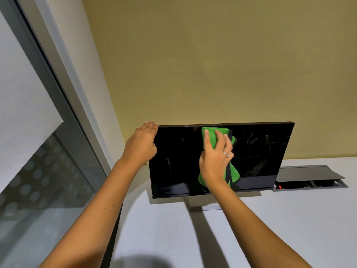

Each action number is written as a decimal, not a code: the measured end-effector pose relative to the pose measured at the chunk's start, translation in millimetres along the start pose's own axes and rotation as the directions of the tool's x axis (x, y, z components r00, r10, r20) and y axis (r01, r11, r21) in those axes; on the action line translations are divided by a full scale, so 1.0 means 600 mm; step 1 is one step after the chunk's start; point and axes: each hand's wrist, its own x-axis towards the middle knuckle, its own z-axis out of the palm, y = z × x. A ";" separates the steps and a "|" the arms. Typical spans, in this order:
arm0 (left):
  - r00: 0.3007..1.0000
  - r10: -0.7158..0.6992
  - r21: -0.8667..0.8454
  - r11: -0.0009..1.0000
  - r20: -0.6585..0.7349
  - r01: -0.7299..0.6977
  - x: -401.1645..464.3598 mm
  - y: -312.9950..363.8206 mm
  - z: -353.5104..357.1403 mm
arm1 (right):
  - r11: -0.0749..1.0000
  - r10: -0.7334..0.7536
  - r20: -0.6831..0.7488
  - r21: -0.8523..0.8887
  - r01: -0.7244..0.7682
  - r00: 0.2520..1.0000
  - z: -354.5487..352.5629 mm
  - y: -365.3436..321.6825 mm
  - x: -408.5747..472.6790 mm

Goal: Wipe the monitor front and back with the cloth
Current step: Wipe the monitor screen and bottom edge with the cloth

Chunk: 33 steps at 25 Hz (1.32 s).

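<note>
Right hand (215,161) presses cloth (212,138) on monitor (260,151).

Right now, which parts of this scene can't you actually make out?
All from the head view:
- Back of the monitor: faces away from the camera.
- Its stand: hidden behind the panel's lower edge.
- Screen behind the green cloth and right hand: covered.
- Left hand fingertips: they reach over the monitor's top left corner, out of sight.
- Contents of the open cable box: too small and dark.
</note>
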 end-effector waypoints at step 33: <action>0.924 -0.378 -0.607 0.747 -0.052 0.271 -0.022 0.006 0.010 | 0.950 -0.304 0.002 0.070 0.303 0.953 -0.033 -0.032 -0.017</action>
